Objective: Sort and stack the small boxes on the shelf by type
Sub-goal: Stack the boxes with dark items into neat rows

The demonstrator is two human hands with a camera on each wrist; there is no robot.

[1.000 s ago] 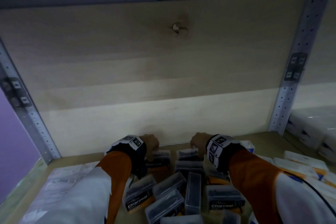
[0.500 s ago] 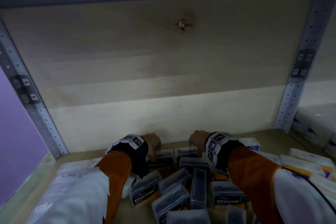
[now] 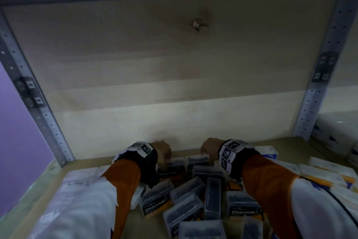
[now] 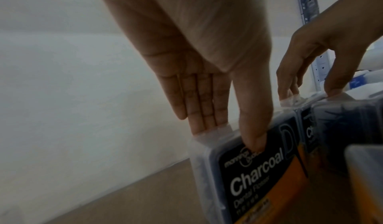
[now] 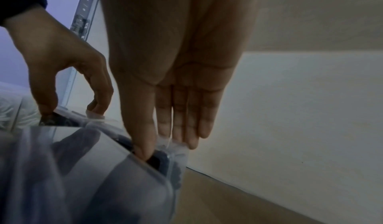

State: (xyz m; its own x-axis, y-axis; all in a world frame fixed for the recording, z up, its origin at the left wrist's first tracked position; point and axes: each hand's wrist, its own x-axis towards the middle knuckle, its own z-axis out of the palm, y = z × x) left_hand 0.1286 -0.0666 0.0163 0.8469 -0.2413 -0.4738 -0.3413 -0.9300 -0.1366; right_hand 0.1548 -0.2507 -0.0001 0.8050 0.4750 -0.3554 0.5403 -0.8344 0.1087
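Several clear plastic boxes with black "Charcoal" labels lie jumbled in a pile (image 3: 193, 200) on the wooden shelf. Two more stand upright side by side at the back. My left hand (image 3: 162, 151) (image 4: 225, 132) pinches the left upright box (image 3: 171, 167) (image 4: 259, 170), thumb on its label and fingers behind its top edge. My right hand (image 3: 209, 147) (image 5: 165, 145) pinches the right upright box (image 3: 197, 161) (image 5: 174, 165) the same way. Each wrist view also shows the other hand on its box.
The pale back panel (image 3: 174, 122) stands just behind the fingers. White packets (image 3: 81, 178) lie at the left and flat white boxes (image 3: 319, 171) at the right. Perforated metal uprights (image 3: 44, 114) frame the bay. More white boxes (image 3: 337, 136) fill the adjoining bay.
Both hands stay on the two upright boxes at the back. Only the head view has drifted a little.
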